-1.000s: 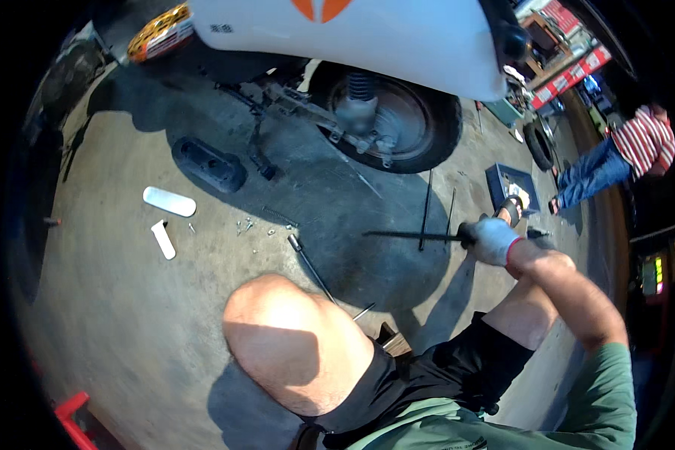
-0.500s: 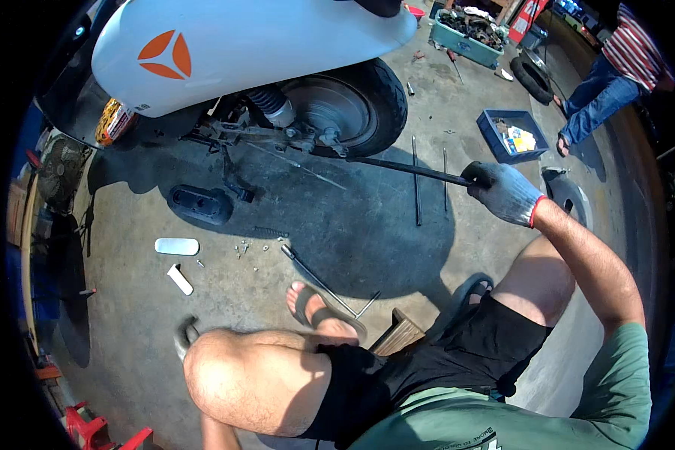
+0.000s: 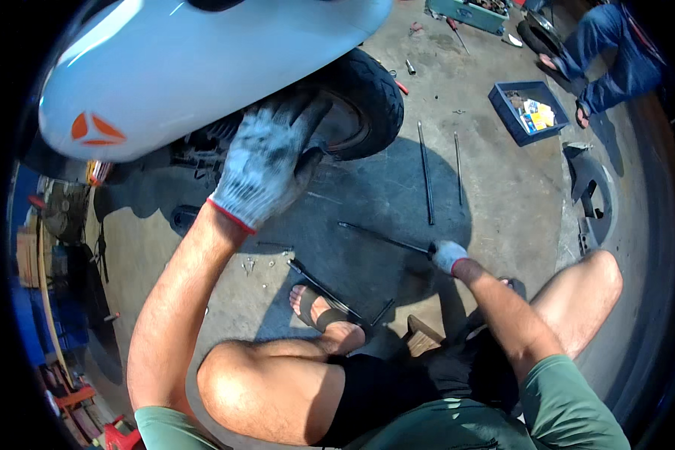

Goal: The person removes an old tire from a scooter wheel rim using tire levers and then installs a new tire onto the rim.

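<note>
A white scooter (image 3: pixel 202 82) with an orange emblem leans over the floor at the upper left. My left hand (image 3: pixel 266 161), in a grey knitted glove, reaches up in front of its rear wheel (image 3: pixel 382 101). The fingers are stretched out and apart; whether they touch the wheel I cannot tell. Beneath that hand, part of the axle area is hidden. My right hand (image 3: pixel 448 256), gloved too, is closed round one end of a long dark metal bar (image 3: pixel 382 235). The bar's far end points left, apart from the wheel and low over the floor.
Two long metal rods (image 3: pixel 426 172) lie right of the wheel. An L-shaped wrench (image 3: pixel 326 291) rests by my left foot, near a spring (image 3: pixel 275 246) and small bolts. A blue crate (image 3: pixel 529 135) stands farther right, close to another person's legs (image 3: pixel 607 64).
My left hand has come up from beside my knee to the wheel. My right hand has drawn the bar away from the wheel, down and to the left. The view has shifted.
</note>
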`<action>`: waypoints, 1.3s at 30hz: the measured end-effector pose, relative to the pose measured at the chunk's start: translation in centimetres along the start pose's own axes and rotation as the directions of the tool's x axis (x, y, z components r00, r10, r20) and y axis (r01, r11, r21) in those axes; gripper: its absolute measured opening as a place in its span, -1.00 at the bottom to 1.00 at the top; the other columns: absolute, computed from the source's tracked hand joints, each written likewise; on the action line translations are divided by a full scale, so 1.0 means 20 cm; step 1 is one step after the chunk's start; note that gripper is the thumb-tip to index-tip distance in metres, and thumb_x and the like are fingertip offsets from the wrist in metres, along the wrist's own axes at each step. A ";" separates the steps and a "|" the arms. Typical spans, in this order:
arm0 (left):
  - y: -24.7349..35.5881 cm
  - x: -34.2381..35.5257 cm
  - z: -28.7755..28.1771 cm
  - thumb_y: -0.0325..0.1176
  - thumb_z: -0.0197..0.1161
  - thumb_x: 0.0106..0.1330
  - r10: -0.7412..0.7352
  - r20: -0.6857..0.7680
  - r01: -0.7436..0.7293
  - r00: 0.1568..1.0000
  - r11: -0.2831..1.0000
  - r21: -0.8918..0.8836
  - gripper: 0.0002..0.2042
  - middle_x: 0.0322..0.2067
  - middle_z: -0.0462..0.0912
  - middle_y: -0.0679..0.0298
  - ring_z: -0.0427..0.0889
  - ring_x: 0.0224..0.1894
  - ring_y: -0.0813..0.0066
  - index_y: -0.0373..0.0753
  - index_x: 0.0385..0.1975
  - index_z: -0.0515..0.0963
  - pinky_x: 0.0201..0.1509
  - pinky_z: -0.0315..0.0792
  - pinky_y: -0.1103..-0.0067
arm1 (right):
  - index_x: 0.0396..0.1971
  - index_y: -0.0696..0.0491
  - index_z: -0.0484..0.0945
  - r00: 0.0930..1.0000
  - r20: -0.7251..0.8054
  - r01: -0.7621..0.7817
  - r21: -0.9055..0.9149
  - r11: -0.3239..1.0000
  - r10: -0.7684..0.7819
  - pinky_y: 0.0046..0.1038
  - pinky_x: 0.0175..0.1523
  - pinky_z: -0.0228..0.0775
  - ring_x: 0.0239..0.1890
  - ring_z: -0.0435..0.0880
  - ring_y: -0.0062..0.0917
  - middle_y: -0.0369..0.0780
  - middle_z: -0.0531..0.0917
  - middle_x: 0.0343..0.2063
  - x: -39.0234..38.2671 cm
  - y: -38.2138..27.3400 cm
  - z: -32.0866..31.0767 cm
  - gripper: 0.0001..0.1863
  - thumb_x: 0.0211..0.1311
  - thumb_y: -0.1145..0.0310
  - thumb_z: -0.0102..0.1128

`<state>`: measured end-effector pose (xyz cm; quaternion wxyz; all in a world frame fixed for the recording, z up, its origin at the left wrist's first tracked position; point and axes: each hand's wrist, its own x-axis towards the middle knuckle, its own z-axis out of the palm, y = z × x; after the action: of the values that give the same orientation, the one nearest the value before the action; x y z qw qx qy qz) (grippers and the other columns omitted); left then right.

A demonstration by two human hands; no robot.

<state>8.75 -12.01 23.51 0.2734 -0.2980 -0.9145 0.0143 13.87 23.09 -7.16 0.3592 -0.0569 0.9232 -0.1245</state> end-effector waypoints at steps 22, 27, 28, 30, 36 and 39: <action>-0.37 0.22 0.52 -0.02 0.19 0.25 -0.179 0.111 0.158 0.978 0.973 0.169 -0.47 0.01 0.54 -0.03 0.52 0.03 0.05 -0.24 0.12 0.43 0.15 0.37 0.22 | 0.35 0.04 0.10 0.581 -0.707 0.489 -0.092 0.868 -0.402 -0.30 0.32 0.25 0.25 0.39 -0.19 0.04 0.37 0.21 0.08 -1.03 -1.31 -0.08 0.00 0.10 0.35; -0.36 0.17 0.52 -0.02 0.16 0.26 -0.182 0.050 0.176 0.982 0.979 0.103 -0.46 0.04 0.51 -0.04 0.48 0.07 0.03 -0.23 0.14 0.41 0.18 0.33 0.19 | 0.37 0.00 0.08 0.671 -0.614 0.572 0.072 0.817 -0.416 -0.31 0.37 0.20 0.31 0.32 -0.25 -0.07 0.35 0.26 0.16 -0.91 -1.28 -0.04 0.00 0.17 0.43; -0.36 0.16 0.53 -0.02 0.16 0.26 -0.183 0.037 0.179 0.983 0.980 0.087 -0.46 0.05 0.50 -0.04 0.47 0.08 0.02 -0.23 0.14 0.40 0.19 0.32 0.19 | 0.37 -0.02 0.09 0.699 -0.610 0.563 0.148 0.813 -0.373 -0.29 0.39 0.14 0.33 0.29 -0.27 -0.11 0.35 0.27 0.19 -0.88 -1.25 -0.08 0.02 0.31 0.43; -0.37 0.15 0.54 -0.02 0.15 0.26 -0.189 0.024 0.187 0.982 0.980 0.069 -0.46 0.06 0.49 -0.04 0.46 0.10 0.01 -0.23 0.15 0.39 0.20 0.30 0.18 | 0.37 -0.02 0.08 0.756 -0.537 0.577 0.276 0.769 -0.374 -0.30 0.39 0.15 0.32 0.30 -0.31 -0.13 0.35 0.27 0.21 -0.82 -1.21 -0.10 0.05 0.36 0.42; -0.39 0.14 0.57 -0.02 0.12 0.28 -0.184 0.009 0.184 0.983 0.983 0.017 -0.46 0.10 0.46 -0.05 0.42 0.15 -0.01 -0.22 0.16 0.37 0.24 0.26 0.15 | 0.34 -0.01 0.17 0.857 -0.432 0.482 0.482 0.732 -0.279 -0.37 0.29 0.27 0.21 0.41 -0.45 -0.21 0.35 0.26 0.24 -0.79 -1.11 -0.24 0.14 0.49 0.31; -0.42 0.13 0.57 -0.02 0.10 0.28 -0.186 0.011 0.186 0.982 0.983 0.007 -0.46 0.12 0.44 -0.05 0.40 0.17 -0.03 -0.22 0.17 0.36 0.26 0.23 0.13 | 0.35 -0.01 0.15 0.908 -0.388 0.375 0.585 0.719 -0.158 -0.42 0.21 0.34 0.14 0.46 -0.47 -0.20 0.37 0.24 0.17 -0.82 -1.03 -0.28 0.20 0.53 0.22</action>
<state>-3.41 -15.94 16.71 0.2690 -0.2103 -0.9399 -0.0067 -2.35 10.62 9.74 0.1846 -0.0429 0.8488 -0.4936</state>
